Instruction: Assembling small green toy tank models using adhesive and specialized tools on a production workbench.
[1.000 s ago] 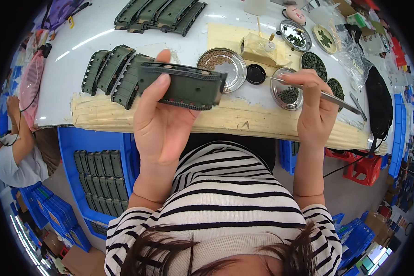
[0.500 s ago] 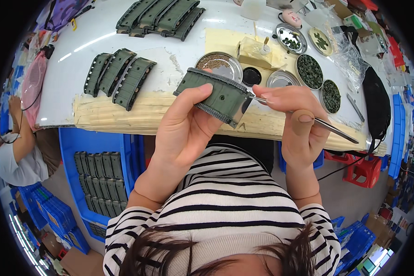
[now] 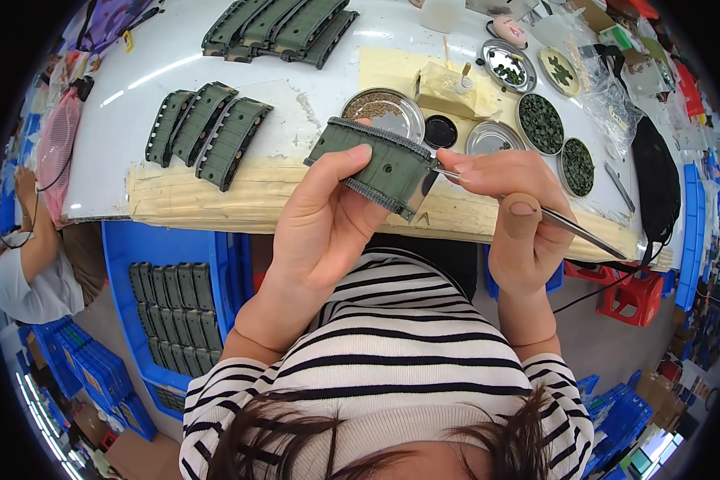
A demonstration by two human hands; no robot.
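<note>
A dark green curved plastic piece [image 3: 374,166] with ridged long edges and a small round hole is gripped in my left hand [image 3: 322,212], thumb on its face and fingers beneath. My right hand [image 3: 528,210] pinches metal tweezers [image 3: 580,230], a covering on one finger. The tweezers' tips touch or nearly touch the piece's right end; whether they hold a small part I cannot tell. Just behind the piece are a round tin of brown grains [image 3: 384,110] and a black round lid [image 3: 440,132].
Similar green pieces stand in a group [image 3: 208,128] at left and a stack [image 3: 280,30] at the back. Tins of small dark green parts [image 3: 540,124] lie right, beside a yellowish block [image 3: 448,94]. A blue crate [image 3: 124,272] with more pieces stands below the table; another person's arm [image 3: 36,232] is far left.
The green piece and both hands stay nearly in place. The tweezers' rear end has dipped slightly as my right fingers shift.
</note>
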